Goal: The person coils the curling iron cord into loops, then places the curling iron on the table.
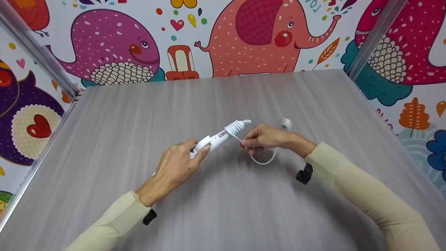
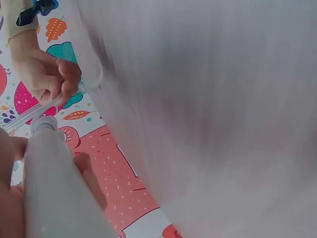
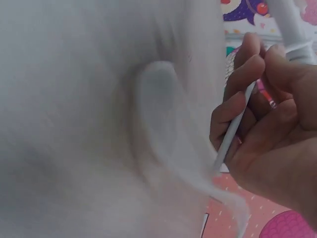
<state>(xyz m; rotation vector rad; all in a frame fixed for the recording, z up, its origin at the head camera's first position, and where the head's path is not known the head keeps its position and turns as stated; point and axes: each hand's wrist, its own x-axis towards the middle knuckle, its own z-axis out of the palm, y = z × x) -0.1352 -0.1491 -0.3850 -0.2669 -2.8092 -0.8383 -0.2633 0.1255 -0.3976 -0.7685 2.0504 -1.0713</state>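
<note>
A white curling iron [image 1: 218,138], with small buttons and a raised lever on its handle, slants above the table. My left hand [image 1: 177,162] grips it, covering its lower part. Coils of white cord [image 1: 235,128] are wound round the far end of the handle. From there the cord runs to my right hand [image 1: 264,136], whose fingers curl round it. In the right wrist view the cord [image 3: 233,129] passes across those fingers. Its loose part hangs in a loop below, and the white plug [image 1: 286,123] shows beyond the right wrist, blurred in the right wrist view.
The grey wood-grain table [image 1: 156,111] lies under both hands. Walls printed with cartoon animals [image 1: 115,45] stand at the back and sides, with metal posts [image 1: 376,38] at the back corners. A black wrist mount [image 1: 304,174] hangs by the right sleeve, another [image 1: 150,217] by the left.
</note>
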